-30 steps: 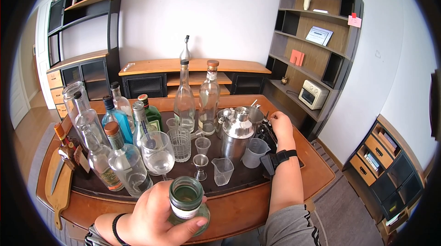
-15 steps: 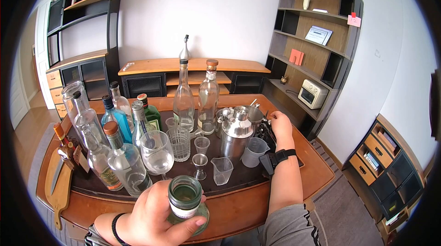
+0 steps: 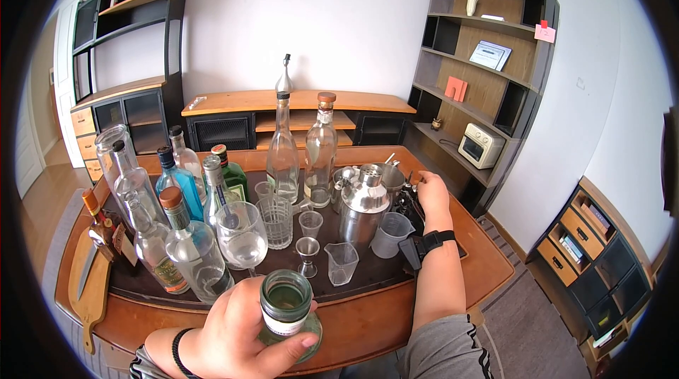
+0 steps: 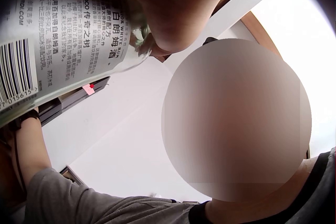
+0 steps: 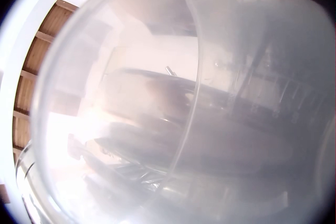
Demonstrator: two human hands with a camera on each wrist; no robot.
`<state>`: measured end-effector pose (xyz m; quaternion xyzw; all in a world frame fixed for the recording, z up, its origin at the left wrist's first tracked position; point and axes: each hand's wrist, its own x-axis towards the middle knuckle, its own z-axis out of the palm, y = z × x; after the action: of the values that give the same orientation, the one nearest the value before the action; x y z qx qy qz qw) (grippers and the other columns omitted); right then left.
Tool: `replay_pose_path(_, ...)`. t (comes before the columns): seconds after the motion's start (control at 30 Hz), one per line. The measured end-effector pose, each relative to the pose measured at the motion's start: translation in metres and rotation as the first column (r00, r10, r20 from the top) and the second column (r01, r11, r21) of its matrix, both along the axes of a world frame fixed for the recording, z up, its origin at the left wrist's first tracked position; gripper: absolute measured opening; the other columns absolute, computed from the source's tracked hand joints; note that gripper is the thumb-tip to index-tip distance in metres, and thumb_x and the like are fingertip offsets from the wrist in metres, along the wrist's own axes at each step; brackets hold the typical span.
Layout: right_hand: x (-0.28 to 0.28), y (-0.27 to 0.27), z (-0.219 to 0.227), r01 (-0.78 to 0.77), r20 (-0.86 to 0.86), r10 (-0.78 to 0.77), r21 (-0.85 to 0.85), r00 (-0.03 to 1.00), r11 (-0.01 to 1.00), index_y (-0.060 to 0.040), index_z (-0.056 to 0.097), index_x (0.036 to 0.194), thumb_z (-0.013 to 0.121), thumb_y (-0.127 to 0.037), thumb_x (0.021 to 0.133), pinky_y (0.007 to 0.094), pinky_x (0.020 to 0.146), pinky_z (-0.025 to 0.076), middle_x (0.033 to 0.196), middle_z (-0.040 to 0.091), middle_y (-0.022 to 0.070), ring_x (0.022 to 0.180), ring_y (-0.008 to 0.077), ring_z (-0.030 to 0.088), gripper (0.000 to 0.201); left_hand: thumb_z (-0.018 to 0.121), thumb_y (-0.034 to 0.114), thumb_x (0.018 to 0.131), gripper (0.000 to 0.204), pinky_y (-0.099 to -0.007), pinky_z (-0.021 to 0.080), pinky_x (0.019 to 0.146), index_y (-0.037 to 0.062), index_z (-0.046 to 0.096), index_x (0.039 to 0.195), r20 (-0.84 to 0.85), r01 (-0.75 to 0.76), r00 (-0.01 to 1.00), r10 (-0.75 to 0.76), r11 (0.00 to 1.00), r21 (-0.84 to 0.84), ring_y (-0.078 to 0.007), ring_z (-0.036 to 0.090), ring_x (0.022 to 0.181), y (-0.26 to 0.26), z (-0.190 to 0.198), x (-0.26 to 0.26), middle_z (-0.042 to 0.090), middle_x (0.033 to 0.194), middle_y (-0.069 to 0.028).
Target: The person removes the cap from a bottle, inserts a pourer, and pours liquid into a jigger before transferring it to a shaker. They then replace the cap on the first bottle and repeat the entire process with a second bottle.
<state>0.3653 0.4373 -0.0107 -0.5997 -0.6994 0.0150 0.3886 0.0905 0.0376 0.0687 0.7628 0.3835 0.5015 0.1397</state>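
Note:
My left hand [image 3: 237, 329] grips a pale green glass bottle [image 3: 286, 299] round its neck and shoulder, its open mouth facing the head camera. In the left wrist view this rum bottle [image 4: 63, 40] shows a white label with printed text and a barcode. At the table's right side, my right hand [image 3: 433, 191] has bent fingers and pinches a small brown thing [image 3: 415, 176] above a cluster of black and metal bar pieces [image 3: 408, 202]. A clear plastic measuring cup [image 5: 252, 108] fills most of the right wrist view and hides that hand's fingers there.
Several bottles, including a blue one [image 3: 180, 191], crowd the table's left. A wine glass [image 3: 242, 234], a jigger [image 3: 308, 255], a small beaker [image 3: 344, 264] and a steel shaker [image 3: 366, 213] stand mid-table. A knife [image 3: 88, 269] lies on a wooden board [image 3: 90, 308].
A small brown thing now shows at my right fingertips, where it was not visible before. My left hand and its bottle have hardly moved.

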Motion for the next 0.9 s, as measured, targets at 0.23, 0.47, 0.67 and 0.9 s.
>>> replay_pose_path(0.23, -0.002, -0.004, 0.001, -0.085, 0.043, 0.087, -0.032, 0.995, 0.996, -0.0104, 0.067, 0.125, 0.054, -0.006, 0.083, 0.0414, 0.097, 0.048, 0.118, 0.066, 0.0204, 0.112, 0.0349, 0.062, 0.044, 0.075, 0.009, 0.080, 0.038, -0.0433, 0.055, 0.086, -0.0054, 0.056, 0.110, 0.011, 0.009, 1.000, -0.009, 1.000, -0.006, -0.0326, 0.069, 0.097, 0.000, -0.002, -0.001, 0.069, 0.100, -0.0184)
replay_pose_path(0.47, -0.007, -0.019, 0.016, -0.085, 0.065, 0.088, -0.044, 0.994, 0.995, -0.0038, 0.069, 0.120, 0.057, -0.008, 0.083, 0.0382, 0.092, 0.049, 0.113, 0.068, 0.0222, 0.104, 0.0342, 0.065, 0.039, 0.073, 0.007, 0.082, 0.036, -0.0406, 0.053, 0.087, -0.0043, 0.056, 0.111, 0.020, -0.009, 1.000, 0.009, 1.000, -0.008, -0.0293, 0.068, 0.097, -0.003, 0.003, 0.002, 0.068, 0.103, -0.0166)
replay_pose_path(0.67, -0.002, 0.004, -0.001, -0.168, -0.143, 0.162, -0.030, 0.976, 0.985, 0.0002, 0.073, 0.105, 0.060, -0.012, 0.084, 0.0348, 0.083, 0.052, 0.094, 0.072, 0.0205, 0.091, 0.0298, 0.070, 0.028, 0.074, 0.009, 0.083, 0.045, -0.0375, 0.053, 0.079, -0.0003, 0.050, 0.119, -0.001, -0.024, 1.000, 0.024, 0.998, 0.051, -0.0281, 0.068, 0.090, -0.004, 0.005, 0.004, 0.067, 0.102, -0.0143)
replay_pose_path(0.9, 0.000, 0.010, -0.005, -0.181, -0.193, 0.173, -0.022, 0.966, 0.983, 0.0004, 0.072, 0.106, 0.061, -0.012, 0.082, 0.0331, 0.081, 0.051, 0.094, 0.072, 0.0184, 0.088, 0.0267, 0.069, 0.029, 0.083, 0.016, 0.079, 0.057, -0.0378, 0.055, 0.074, 0.0006, 0.047, 0.120, -0.076, -0.030, 0.997, 0.034, 0.998, 0.060, -0.0270, 0.071, 0.087, 0.000, 0.001, -0.002, 0.069, 0.099, -0.0117)
